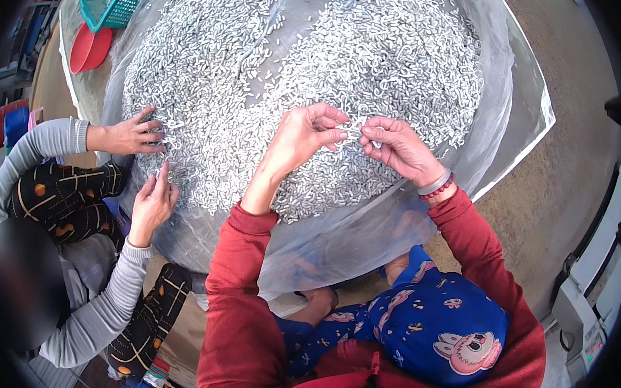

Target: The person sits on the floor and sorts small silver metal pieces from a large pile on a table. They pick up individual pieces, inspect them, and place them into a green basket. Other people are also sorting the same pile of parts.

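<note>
A wide heap of small pale pieces [303, 66] covers a clear plastic sheet [509, 75] spread over the tabletop, filling the far and middle of the scene. The step in hand looks like sorting or joining pieces picked 1 at a time from this heap, judging by both hands meeting over its near edge. The next move seems to call for a fine fingertip pinch and a steady hold, since the piece is tiny.

To the left, another person in grey sleeves has 2 hands in the heap's left edge: the far hand [130, 136] with fingers spread on the pieces, the near hand [153, 203] flat beside them.

The left hand [305, 134] is partly curled, fingertips pinched on a small white piece [353, 131]. The right hand [397, 148] is also curled, its thumb and forefinger touching the same piece from the right. A bead bracelet [436, 186] sits on the right wrist.
</note>
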### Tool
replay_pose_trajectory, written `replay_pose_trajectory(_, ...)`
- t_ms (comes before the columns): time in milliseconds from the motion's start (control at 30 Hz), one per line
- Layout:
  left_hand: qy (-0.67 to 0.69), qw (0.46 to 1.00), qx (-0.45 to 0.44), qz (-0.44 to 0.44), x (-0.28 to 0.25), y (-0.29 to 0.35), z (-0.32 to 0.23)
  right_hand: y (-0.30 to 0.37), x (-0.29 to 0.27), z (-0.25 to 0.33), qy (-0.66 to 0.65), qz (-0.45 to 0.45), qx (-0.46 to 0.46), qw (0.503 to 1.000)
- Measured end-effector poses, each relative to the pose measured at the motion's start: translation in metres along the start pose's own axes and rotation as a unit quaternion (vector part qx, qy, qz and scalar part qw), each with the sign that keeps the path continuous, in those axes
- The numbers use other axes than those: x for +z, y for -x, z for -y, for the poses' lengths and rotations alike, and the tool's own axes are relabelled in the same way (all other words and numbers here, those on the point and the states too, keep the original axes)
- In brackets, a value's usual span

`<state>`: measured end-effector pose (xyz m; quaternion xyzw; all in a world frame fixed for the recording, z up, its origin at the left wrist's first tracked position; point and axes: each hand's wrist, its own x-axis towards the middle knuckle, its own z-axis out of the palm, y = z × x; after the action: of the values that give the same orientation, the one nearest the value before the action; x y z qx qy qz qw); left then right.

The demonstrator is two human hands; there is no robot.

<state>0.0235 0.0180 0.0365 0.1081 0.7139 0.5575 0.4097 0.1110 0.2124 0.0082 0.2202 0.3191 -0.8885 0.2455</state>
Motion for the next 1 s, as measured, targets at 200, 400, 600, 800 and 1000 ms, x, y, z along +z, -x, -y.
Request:
replay_pose_trajectory(200,-0.249,0.943,0.197,-0.095,0.008,0.013,-0.012,0.005,0.005,0.005,-0.010,0.001,-0.002,1.000)
replay_pose_trajectory(400,-0.283,0.897,0.293,-0.172,0.015,0.018,-0.018,0.004,0.013,0.013,0.085,0.018,0.005,0.996)
replay_pose_trajectory(600,-0.377,0.815,0.358,-0.257,0.030,0.021,-0.014,0.005,0.029,-0.004,0.019,-0.122,-0.110,0.986)
replay_pose_trajectory(800,-0.360,0.802,0.394,-0.268,0.039,0.022,-0.002,0.005,0.034,-0.020,0.013,-0.162,-0.210,0.964)
replay_pose_trajectory(1000,-0.284,0.873,0.292,-0.269,0.053,0.011,0.010,0.002,0.033,-0.029,0.037,-0.100,-0.167,0.980)
